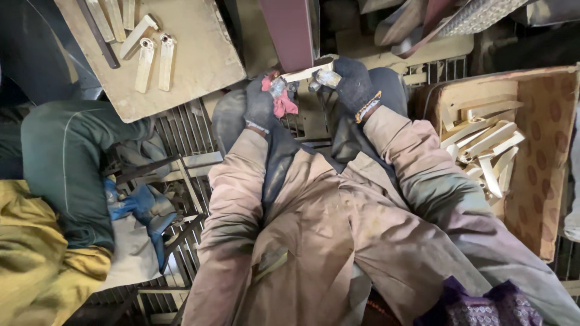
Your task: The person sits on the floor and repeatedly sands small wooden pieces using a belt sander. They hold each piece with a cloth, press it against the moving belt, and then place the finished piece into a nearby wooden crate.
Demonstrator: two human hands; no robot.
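Left hand (261,104), dark-gloved, closed on red rag (283,104) and one end of pale metal bar (305,73); right hand (352,84) gripping other end. Bar pressed against maroon sanding belt (290,30). Cardboard box (544,145) of similar bars (483,148) right; board (199,60) bearing more upper left.
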